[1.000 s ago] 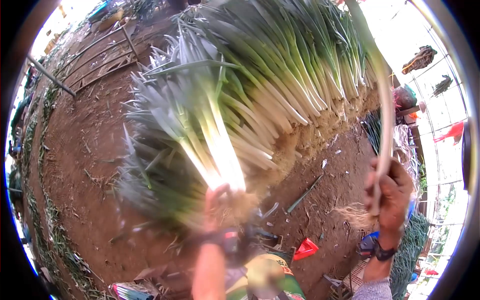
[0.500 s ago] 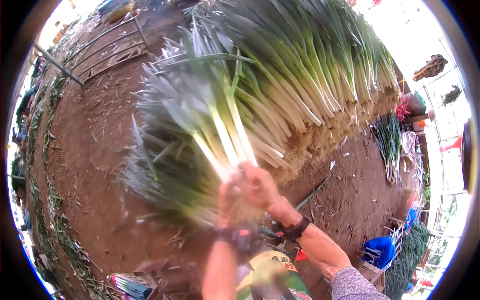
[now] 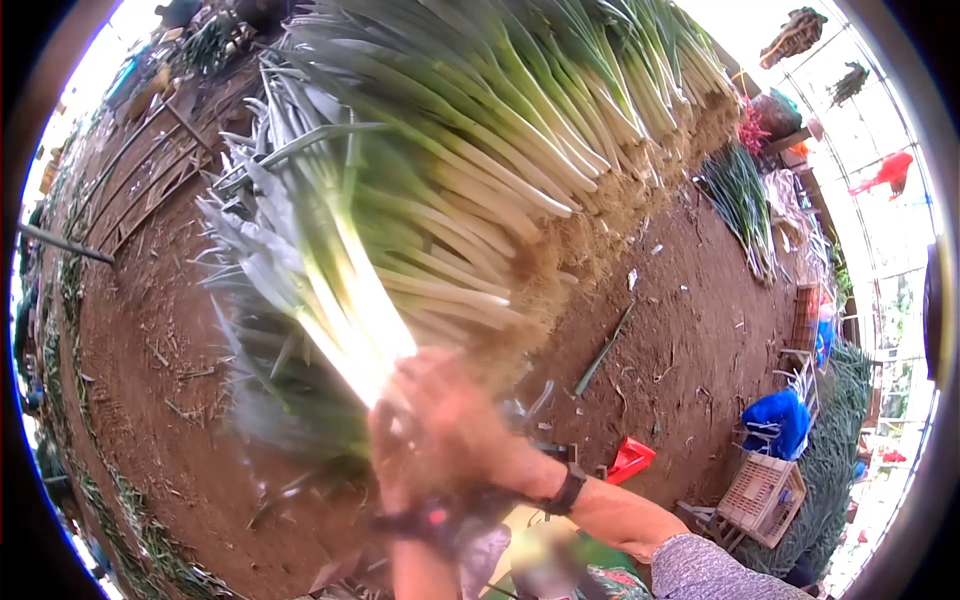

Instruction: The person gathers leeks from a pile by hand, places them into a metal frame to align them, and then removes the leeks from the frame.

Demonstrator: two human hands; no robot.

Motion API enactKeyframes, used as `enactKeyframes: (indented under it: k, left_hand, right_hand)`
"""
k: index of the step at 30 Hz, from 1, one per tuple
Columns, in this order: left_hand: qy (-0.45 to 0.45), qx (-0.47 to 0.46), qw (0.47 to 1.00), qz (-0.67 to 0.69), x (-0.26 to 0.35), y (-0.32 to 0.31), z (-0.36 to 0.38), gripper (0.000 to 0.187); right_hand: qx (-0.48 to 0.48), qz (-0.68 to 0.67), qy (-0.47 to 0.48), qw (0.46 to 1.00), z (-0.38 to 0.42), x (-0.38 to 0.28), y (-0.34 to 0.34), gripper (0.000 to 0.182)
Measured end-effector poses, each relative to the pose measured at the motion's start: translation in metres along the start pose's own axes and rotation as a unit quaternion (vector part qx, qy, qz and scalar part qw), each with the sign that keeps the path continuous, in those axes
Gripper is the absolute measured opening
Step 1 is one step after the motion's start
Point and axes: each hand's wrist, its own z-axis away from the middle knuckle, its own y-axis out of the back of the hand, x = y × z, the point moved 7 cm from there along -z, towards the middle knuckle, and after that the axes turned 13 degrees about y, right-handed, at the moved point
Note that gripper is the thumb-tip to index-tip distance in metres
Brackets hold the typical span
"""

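Several thick leeks (image 3: 340,290) slant up and to the left, their white stalks ending at my two hands. Both hands are blurred by motion. My left hand (image 3: 395,450) is at the base of the stalks, its fingers wrapped round them. My right hand (image 3: 450,410) overlaps it from the right, partly covering it, and its fingers are smeared. A dark band is on each wrist. Behind the held stalks lies a long pile of leeks (image 3: 520,150), white ends and tangled roots (image 3: 600,230) facing the lower right.
Brown soil (image 3: 660,340) lies below the pile, with a loose green leaf (image 3: 605,350) and a red object (image 3: 631,460) on it. At the right are a crate (image 3: 762,495), a blue bag (image 3: 776,422) and more greens (image 3: 740,205). A metal frame (image 3: 140,180) stands upper left.
The view has shifted, with the pile now further left and up. The held leeks and both hands have moved left and down in view, and my right hand overlaps my left more.
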Motion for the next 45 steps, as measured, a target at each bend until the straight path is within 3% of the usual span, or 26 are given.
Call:
enactKeyframes:
  k: [5, 8, 11, 12, 13, 14, 16, 18, 20, 21, 23, 25, 27, 29, 30, 32, 34, 37, 38, 39, 41, 43, 45]
  left_hand:
    - [-0.050, 0.079, 0.994, -0.056, 0.010, 0.021, 0.009, 0.051]
    - [-0.048, 0.079, 0.995, -0.033, 0.011, 0.039, 0.007, 0.052]
    - [0.004, 0.098, 0.994, 0.042, 0.000, -0.002, -0.004, 0.055]
    - [-0.051, 0.169, 0.983, -0.050, 0.009, 0.027, 0.001, 0.054]
    - [-0.104, 0.237, 0.955, -0.143, 0.020, 0.072, 0.010, 0.053]
    - [-0.158, 0.259, 0.936, -0.180, 0.022, 0.065, 0.015, 0.052]
    - [-0.260, 0.313, 0.877, -0.255, 0.024, 0.052, 0.026, 0.050]
    - [-0.340, 0.287, 0.833, -0.330, 0.031, 0.062, 0.038, 0.047]
    - [-0.253, 0.193, 0.940, -0.120, 0.028, 0.055, 0.037, 0.050]
    - [-0.208, 0.162, 0.964, -0.005, 0.025, 0.052, 0.039, 0.056]
    - [-0.285, 0.177, 0.919, -0.209, 0.041, 0.033, 0.048, 0.054]
    - [-0.333, 0.184, 0.827, -0.413, 0.067, 0.030, 0.062, 0.052]
    - [-0.350, 0.225, 0.810, -0.414, 0.066, 0.001, 0.066, 0.045]
    - [-0.237, 0.257, 0.887, -0.303, 0.080, -0.006, 0.054, 0.040]
    - [-0.212, 0.275, 0.895, -0.279, 0.079, -0.012, 0.053, 0.040]
    - [-0.198, 0.295, 0.896, -0.267, 0.085, -0.005, 0.057, 0.042]
    - [-0.308, 0.284, 0.846, -0.329, 0.088, 0.023, 0.069, 0.046]
    - [-0.335, 0.273, 0.666, -0.608, 0.078, 0.032, 0.079, 0.066]
    - [-0.290, 0.287, 0.810, -0.422, 0.064, 0.036, 0.071, 0.066]
    - [-0.279, 0.298, 0.895, -0.182, 0.044, 0.039, 0.068, 0.066]
    - [-0.303, 0.279, 0.857, -0.308, 0.048, 0.042, 0.068, 0.061]
    - [-0.317, 0.232, 0.787, -0.476, 0.059, 0.047, 0.068, 0.055]
    - [-0.233, 0.299, 0.899, -0.221, 0.049, 0.024, 0.046, 0.037]
  right_hand:
    - [0.030, -0.019, -0.017, 0.999, -0.009, -0.011, 0.007, 0.049]
    - [0.023, -0.035, -0.036, 0.998, 0.000, 0.000, 0.006, 0.050]
    - [0.004, -0.082, -0.029, 0.996, 0.020, 0.024, 0.010, 0.048]
    - [-0.004, -0.105, -0.023, 0.994, 0.028, 0.037, 0.006, 0.046]
    - [0.014, -0.082, -0.003, 0.997, 0.038, 0.055, -0.001, 0.034]
    - [0.112, -0.347, -0.142, 0.920, 0.066, 0.092, -0.016, 0.036]
    - [0.167, -0.513, -0.310, 0.783, 0.107, 0.145, -0.043, 0.025]
    - [0.096, -0.369, -0.331, 0.863, 0.108, 0.175, -0.029, 0.015]
    - [0.022, -0.201, -0.280, 0.938, 0.100, 0.175, -0.001, 0.014]
    - [0.012, -0.188, -0.279, 0.942, 0.106, 0.175, 0.002, 0.013]
    - [-0.005, -0.161, -0.275, 0.948, 0.113, 0.176, 0.006, 0.011]
    - [-0.027, -0.133, -0.256, 0.957, 0.123, 0.184, 0.000, 0.013]
    - [-0.039, -0.144, -0.288, 0.946, 0.135, 0.196, -0.007, 0.019]
    - [-0.048, -0.139, -0.320, 0.936, 0.135, 0.210, -0.012, 0.028]
    - [-0.056, -0.109, -0.315, 0.941, 0.125, 0.211, -0.010, 0.032]
    - [-0.083, 0.063, -0.207, 0.973, 0.097, 0.201, -0.003, 0.038]
    - [-0.079, 0.088, -0.175, 0.977, 0.092, 0.210, -0.012, 0.044]
    - [-0.115, 0.115, -0.166, 0.973, 0.088, 0.225, -0.027, 0.052]
    - [-0.135, 0.124, -0.169, 0.968, 0.088, 0.230, -0.031, 0.054]
    - [-0.152, 0.126, -0.178, 0.964, 0.089, 0.234, -0.035, 0.054]
    - [-0.186, 0.129, -0.195, 0.954, 0.091, 0.243, -0.041, 0.055]
    - [-0.193, 0.121, -0.189, 0.955, 0.093, 0.249, -0.043, 0.053]
    - [-0.199, 0.114, -0.189, 0.955, 0.092, 0.256, -0.044, 0.052]
